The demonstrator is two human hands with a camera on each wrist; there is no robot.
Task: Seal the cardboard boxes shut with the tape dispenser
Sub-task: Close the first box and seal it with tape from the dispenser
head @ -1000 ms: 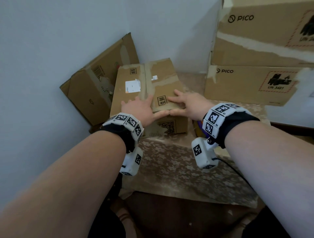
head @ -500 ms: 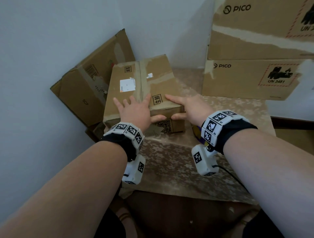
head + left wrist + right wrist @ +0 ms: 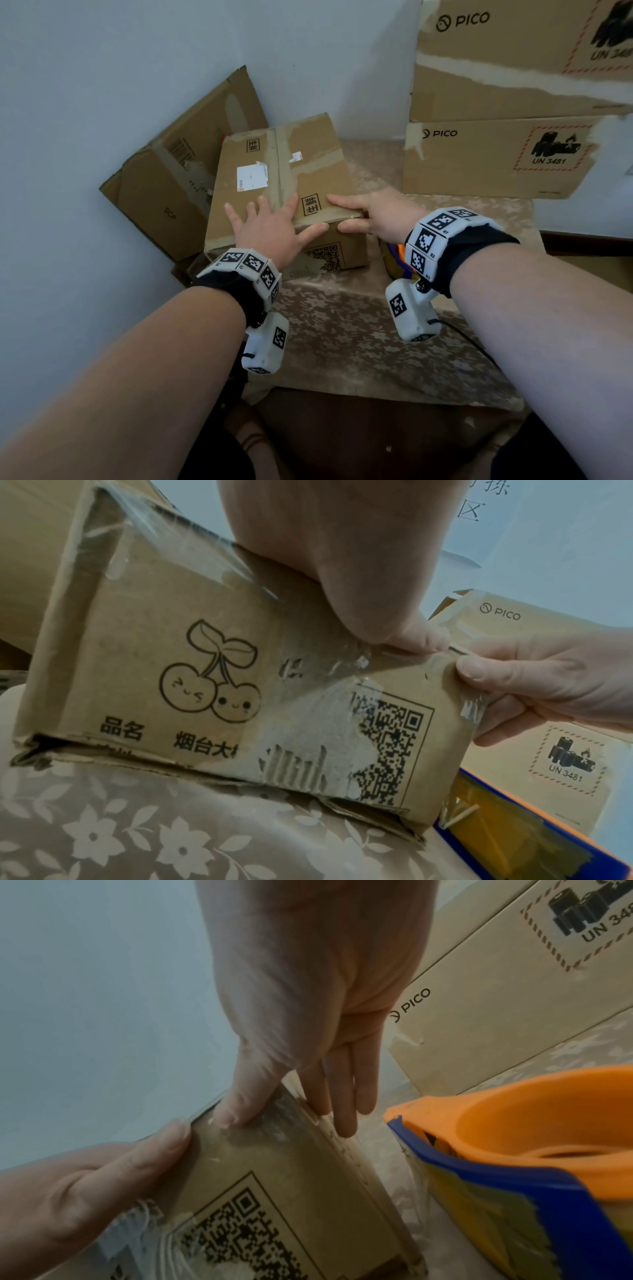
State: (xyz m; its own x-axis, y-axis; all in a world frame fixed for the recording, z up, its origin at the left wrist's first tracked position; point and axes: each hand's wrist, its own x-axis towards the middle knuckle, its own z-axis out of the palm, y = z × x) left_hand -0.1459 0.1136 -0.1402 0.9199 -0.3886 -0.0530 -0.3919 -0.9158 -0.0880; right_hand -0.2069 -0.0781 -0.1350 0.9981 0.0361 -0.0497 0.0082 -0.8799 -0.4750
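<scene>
Both hands lie flat, the left hand [image 3: 270, 228] and right hand [image 3: 371, 214] pressing tape onto the small brown cardboard box [image 3: 274, 178] on the floral cloth [image 3: 342, 325]; next, probably, reaching for the orange-and-blue tape dispenser [image 3: 520, 1150] beside it.

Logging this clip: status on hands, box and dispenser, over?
Left hand flat on the small box top, right hand holding its near right corner. Tape dispenser idle on the table beside the box. Nothing in the way.
</scene>
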